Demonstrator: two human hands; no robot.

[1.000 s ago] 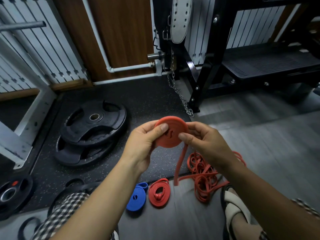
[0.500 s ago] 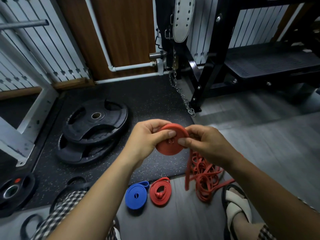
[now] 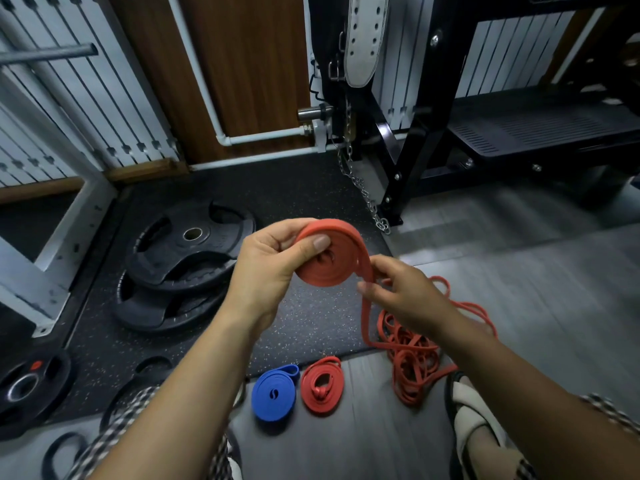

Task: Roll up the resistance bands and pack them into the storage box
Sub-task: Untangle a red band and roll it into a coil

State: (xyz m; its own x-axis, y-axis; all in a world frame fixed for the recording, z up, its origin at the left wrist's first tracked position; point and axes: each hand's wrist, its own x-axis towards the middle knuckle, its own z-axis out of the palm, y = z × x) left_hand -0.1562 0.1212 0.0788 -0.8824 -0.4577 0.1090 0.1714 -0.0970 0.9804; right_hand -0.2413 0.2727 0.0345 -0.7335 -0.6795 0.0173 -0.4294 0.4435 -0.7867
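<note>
My left hand (image 3: pixel 277 265) grips a coiled red resistance band (image 3: pixel 337 263) in mid-air, thumb pressed on the coil's face. Its loose tail (image 3: pixel 364 317) runs down from the coil's right side, and my right hand (image 3: pixel 401 296) pinches that tail just below the coil. On the floor lie a rolled blue band (image 3: pixel 273 393) and a rolled red band (image 3: pixel 322 384) side by side. A tangled heap of red bands (image 3: pixel 414 355) lies to their right. No storage box is in view.
Stacked black weight plates (image 3: pixel 180 261) lie on the rubber mat at left, with smaller plates (image 3: pixel 27 386) at the lower left. A black rack leg (image 3: pixel 398 188) and a hanging chain (image 3: pixel 363 192) stand behind. My sandalled foot (image 3: pixel 474 420) rests at lower right.
The coil has tilted flatter and shifted slightly left in my left hand. My right hand slid off the coil down to its loose tail.
</note>
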